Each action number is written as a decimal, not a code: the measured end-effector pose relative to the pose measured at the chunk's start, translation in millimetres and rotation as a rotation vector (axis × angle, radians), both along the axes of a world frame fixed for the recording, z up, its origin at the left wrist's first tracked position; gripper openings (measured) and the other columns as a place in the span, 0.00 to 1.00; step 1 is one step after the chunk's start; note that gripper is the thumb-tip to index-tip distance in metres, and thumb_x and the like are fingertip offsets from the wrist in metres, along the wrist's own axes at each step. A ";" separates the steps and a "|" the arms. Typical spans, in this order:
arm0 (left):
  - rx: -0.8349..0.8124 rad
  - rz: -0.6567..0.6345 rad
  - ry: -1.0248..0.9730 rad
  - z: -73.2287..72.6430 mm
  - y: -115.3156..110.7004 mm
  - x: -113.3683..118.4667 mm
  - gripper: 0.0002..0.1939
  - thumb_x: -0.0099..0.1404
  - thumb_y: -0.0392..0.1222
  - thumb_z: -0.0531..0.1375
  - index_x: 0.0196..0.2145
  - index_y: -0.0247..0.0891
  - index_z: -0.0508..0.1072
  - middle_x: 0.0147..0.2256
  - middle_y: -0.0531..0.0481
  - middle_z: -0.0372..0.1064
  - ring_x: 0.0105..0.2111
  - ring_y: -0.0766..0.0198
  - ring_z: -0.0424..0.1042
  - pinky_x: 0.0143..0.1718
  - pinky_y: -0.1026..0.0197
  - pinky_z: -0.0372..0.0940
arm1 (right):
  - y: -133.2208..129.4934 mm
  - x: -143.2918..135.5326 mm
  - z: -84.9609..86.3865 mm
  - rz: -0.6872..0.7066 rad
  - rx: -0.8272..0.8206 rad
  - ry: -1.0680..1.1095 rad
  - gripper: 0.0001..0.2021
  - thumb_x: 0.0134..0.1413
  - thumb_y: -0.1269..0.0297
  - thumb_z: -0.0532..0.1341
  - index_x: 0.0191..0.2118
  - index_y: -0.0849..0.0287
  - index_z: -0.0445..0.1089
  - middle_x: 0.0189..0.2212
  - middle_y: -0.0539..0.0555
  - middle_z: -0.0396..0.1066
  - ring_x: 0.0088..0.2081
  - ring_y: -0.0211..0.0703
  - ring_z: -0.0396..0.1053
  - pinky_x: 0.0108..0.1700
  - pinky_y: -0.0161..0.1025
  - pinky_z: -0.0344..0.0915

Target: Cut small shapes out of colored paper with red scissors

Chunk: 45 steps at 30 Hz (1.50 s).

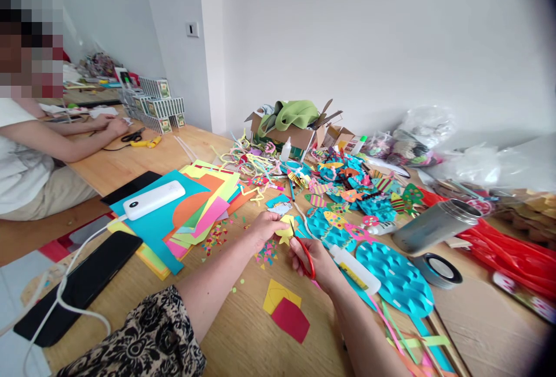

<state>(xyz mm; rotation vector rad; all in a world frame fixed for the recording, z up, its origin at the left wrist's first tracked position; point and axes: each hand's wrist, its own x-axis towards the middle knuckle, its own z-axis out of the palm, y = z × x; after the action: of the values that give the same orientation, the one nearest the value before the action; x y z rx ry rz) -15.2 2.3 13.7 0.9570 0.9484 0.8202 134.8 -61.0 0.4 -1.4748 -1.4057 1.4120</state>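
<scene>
My left hand pinches a small pale yellow paper cutout over the middle of the table. In my right hand is a pair of scissors with red handles, its blades at the yellow paper's edge. Below my hands lie a yellow paper piece with a drawn outline and a dark red paper piece that partly covers it. Tiny coloured paper scraps are scattered beside my left wrist. Right of my right hand lies a white glue bottle.
Coloured paper sheets with a white power bank on top lie left, near a black phone. Decorated paper fish, blue textured ovals and a steel flask fill the right. Another person's hands rest far left.
</scene>
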 end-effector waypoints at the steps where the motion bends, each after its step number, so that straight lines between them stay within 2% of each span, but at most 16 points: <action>1: 0.006 -0.003 0.004 -0.9 0.1 -0.3 0.07 0.45 0.38 0.63 0.24 0.32 0.71 0.21 0.51 0.67 0.20 0.69 0.64 0.23 0.65 0.58 | -0.2 -0.2 0.3 0.001 0.003 0.002 0.25 0.50 0.40 0.61 0.23 0.59 0.63 0.14 0.47 0.66 0.13 0.31 0.59 0.17 0.29 0.50; 15: 0.003 -0.017 0.006 0.1 0.5 -0.7 0.06 0.46 0.37 0.63 0.24 0.33 0.71 0.21 0.52 0.66 0.20 0.69 0.64 0.23 0.64 0.57 | -0.9 0.9 -0.2 0.001 -0.011 0.004 0.25 0.49 0.39 0.61 0.24 0.59 0.64 0.13 0.46 0.65 0.13 0.32 0.58 0.16 0.29 0.49; 23: -0.011 0.030 -0.005 -2.0 1.2 0.7 0.07 0.46 0.38 0.64 0.22 0.34 0.70 0.21 0.52 0.66 0.20 0.69 0.64 0.23 0.65 0.57 | -0.5 1.3 -1.5 0.003 -0.017 -0.014 0.25 0.50 0.39 0.60 0.24 0.59 0.64 0.13 0.47 0.65 0.13 0.32 0.58 0.16 0.30 0.49; 35: 0.036 -0.019 0.010 -7.0 2.5 -1.3 0.09 0.45 0.40 0.65 0.23 0.34 0.70 0.20 0.53 0.64 0.20 0.70 0.63 0.24 0.65 0.58 | -1.4 0.4 1.7 0.008 -0.009 -0.026 0.26 0.49 0.38 0.61 0.22 0.59 0.63 0.14 0.47 0.65 0.13 0.31 0.59 0.17 0.29 0.50; 45: 0.006 -0.015 0.012 -5.8 2.3 -1.5 0.10 0.45 0.41 0.66 0.24 0.34 0.70 0.21 0.53 0.67 0.21 0.69 0.65 0.24 0.65 0.59 | -0.7 1.7 -1.8 0.004 -0.019 0.013 0.25 0.48 0.39 0.62 0.23 0.59 0.64 0.13 0.46 0.64 0.12 0.31 0.58 0.16 0.29 0.48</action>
<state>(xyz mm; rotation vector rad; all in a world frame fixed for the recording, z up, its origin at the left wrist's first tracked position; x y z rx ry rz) -16.7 4.6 8.0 0.9746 0.9485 0.8054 136.5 -61.7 -1.4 -1.4727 -1.3914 1.4395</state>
